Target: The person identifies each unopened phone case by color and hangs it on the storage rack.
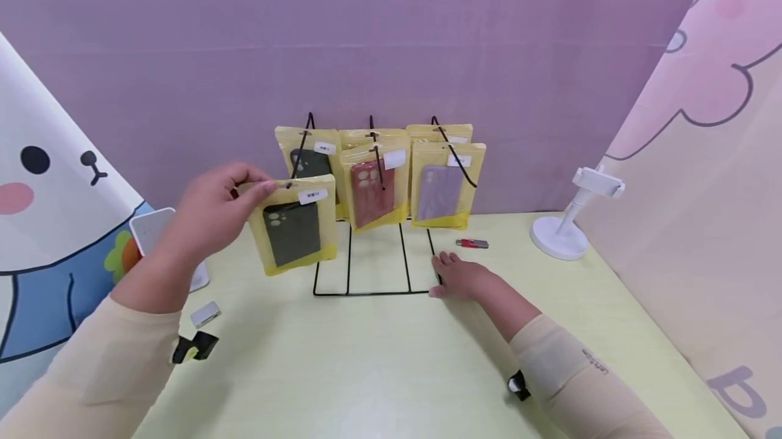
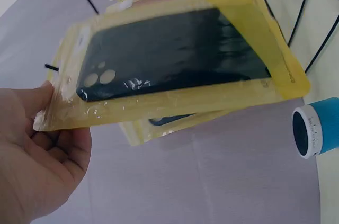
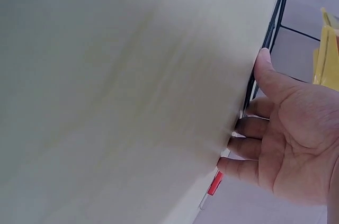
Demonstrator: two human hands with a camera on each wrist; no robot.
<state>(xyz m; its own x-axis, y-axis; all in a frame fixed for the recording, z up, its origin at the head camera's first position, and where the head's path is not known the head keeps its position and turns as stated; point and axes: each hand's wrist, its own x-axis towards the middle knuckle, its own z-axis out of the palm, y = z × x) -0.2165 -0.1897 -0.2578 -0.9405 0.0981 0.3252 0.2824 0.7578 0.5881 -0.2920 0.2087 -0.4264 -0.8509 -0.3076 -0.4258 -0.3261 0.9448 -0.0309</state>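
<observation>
My left hand [image 1: 214, 205] pinches the top left corner of a yellow-edged bag with a black phone case inside [image 1: 292, 234]. In the head view, the tip of the left rack hook [image 1: 299, 154] meets this bag's top edge. Another bagged black phone case [image 1: 314, 162] hangs further back on that hook. A bagged red phone case [image 1: 373, 191] hangs in the middle, and a bagged purple phone case [image 1: 440, 191] on the right, with more bags behind. Fingers fairly straight, my right hand [image 1: 461, 278] rests on the right side of the black wire rack's base [image 1: 379, 294].
A red USB stick [image 1: 472, 243] lies right of the rack, with a white stand [image 1: 559, 232] beyond it. On the left are a white device [image 1: 149, 232] and a small silver-grey block [image 1: 205, 314]. The left wrist view includes a blue cylinder [image 2: 324, 127] with a white rim.
</observation>
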